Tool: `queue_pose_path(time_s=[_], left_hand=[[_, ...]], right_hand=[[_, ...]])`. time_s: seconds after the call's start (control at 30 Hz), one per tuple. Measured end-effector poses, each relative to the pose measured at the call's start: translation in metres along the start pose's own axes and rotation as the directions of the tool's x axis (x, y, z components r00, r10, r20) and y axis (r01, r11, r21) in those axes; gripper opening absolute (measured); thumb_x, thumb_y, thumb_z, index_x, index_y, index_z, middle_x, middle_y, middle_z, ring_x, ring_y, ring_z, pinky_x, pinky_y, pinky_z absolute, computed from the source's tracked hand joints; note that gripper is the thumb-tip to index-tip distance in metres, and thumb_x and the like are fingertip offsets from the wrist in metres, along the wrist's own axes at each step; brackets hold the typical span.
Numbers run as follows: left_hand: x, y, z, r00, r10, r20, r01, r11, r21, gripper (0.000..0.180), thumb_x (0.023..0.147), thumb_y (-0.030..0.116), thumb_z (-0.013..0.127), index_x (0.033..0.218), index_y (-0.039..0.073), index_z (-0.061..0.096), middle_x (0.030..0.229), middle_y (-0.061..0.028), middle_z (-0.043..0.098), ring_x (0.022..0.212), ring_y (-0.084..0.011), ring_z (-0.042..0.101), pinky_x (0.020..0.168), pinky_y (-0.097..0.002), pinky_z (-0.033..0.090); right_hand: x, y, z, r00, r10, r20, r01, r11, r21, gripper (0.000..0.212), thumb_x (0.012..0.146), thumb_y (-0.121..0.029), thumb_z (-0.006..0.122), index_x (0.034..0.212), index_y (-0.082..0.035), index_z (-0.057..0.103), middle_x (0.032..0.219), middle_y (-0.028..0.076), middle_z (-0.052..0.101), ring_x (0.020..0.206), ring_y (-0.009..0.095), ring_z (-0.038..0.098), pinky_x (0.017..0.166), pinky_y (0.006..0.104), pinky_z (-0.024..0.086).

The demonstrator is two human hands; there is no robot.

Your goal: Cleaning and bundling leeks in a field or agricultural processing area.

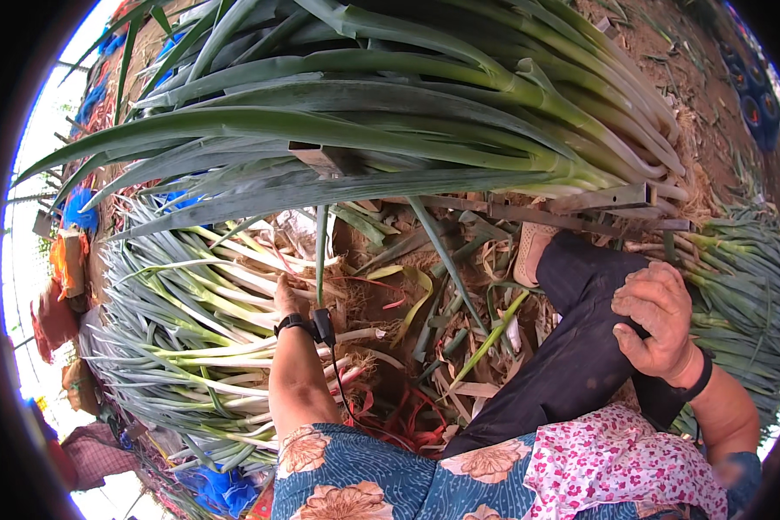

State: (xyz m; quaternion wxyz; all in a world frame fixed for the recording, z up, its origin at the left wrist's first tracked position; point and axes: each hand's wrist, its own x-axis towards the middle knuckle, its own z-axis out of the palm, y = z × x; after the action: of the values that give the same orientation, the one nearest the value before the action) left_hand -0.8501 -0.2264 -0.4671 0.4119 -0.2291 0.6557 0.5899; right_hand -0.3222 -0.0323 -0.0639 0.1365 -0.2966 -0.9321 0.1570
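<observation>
Flowery sleeves sit closest to me, a blue one (347,481) on my left arm and a pink one (633,459) on my right. From under them my leg in dark trousers (572,347) stretches away to the right, ending in a pale shoe (529,251).

My right hand (659,321) rests flat on that leg near the knee. Its fingers are loosely curled and it holds nothing. A dark band goes around the wrist.

My left hand (288,296) reaches out to the left and touches a pile of green onions (191,329) lying on the ground. The fingers press down among the white stalks, and I think they are closing on one, but the stalks hide the fingertips, so I cannot tell for sure. A black wrist strap (296,323) with a small box on it goes around that wrist, and a thin black cable hangs down from it.

Far from me, a big bunch of long green onions (425,104) lies across a metal stand (615,199), white ends to the right and green leaves to the left. More green onions (745,286) lie in a heap on the far right. Between my leg and the pile, torn leaves and scraps (433,329) cover the dirt.
</observation>
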Motion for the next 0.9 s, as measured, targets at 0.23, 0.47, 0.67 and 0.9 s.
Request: queue_pose_path(time_s=[0.23,0.47,0.67,0.9], left_hand=[[-0.008,0.006,0.049,0.968,-0.251,-0.024,0.237,0.939,-0.250,0.055,0.075,0.035,0.071,0.120,0.016,0.046,0.118,-0.0109,0.046,0.109,-0.0273,0.047,0.095,-0.0441,0.039],[-0.058,0.021,0.015,0.960,0.017,0.280,0.046,0.976,-0.215,0.028,0.077,0.044,0.065,0.078,0.017,0.057,0.077,-0.0029,0.059,0.075,-0.0224,0.057,0.069,-0.0410,0.048],[-0.122,0.071,-0.054,0.878,0.098,0.469,0.072,0.941,-0.330,0.035,0.078,0.047,0.060,0.090,0.015,0.056,0.087,-0.0083,0.059,0.080,-0.0263,0.057,0.072,-0.0425,0.050],[-0.277,-0.006,-0.007,0.845,0.001,0.534,0.140,0.964,-0.224,0.025,0.084,0.037,0.053,0.085,0.012,0.057,0.102,-0.0111,0.061,0.093,-0.0283,0.058,0.079,-0.0465,0.050]], right_hand=[[0.001,0.001,0.000,1.000,0.005,0.012,-0.005,1.000,0.001,0.019,0.073,-0.023,0.064,0.081,-0.006,0.062,0.084,0.005,0.059,0.080,0.026,0.057,0.077,0.0409,0.044],[0.003,0.000,0.005,1.000,0.014,-0.027,-0.015,1.000,-0.020,0.017,0.072,-0.020,0.064,0.082,-0.006,0.062,0.084,0.006,0.059,0.080,0.026,0.057,0.078,0.0412,0.043],[0.005,-0.010,0.003,0.997,-0.023,-0.077,0.020,0.999,-0.032,0.017,0.069,-0.017,0.066,0.081,-0.006,0.063,0.083,0.006,0.059,0.080,0.027,0.057,0.079,0.0403,0.043],[0.012,-0.022,0.006,0.999,0.026,-0.032,-0.027,0.999,-0.029,0.017,0.069,-0.019,0.066,0.081,-0.007,0.064,0.085,0.007,0.061,0.083,0.026,0.057,0.080,0.0382,0.042]])
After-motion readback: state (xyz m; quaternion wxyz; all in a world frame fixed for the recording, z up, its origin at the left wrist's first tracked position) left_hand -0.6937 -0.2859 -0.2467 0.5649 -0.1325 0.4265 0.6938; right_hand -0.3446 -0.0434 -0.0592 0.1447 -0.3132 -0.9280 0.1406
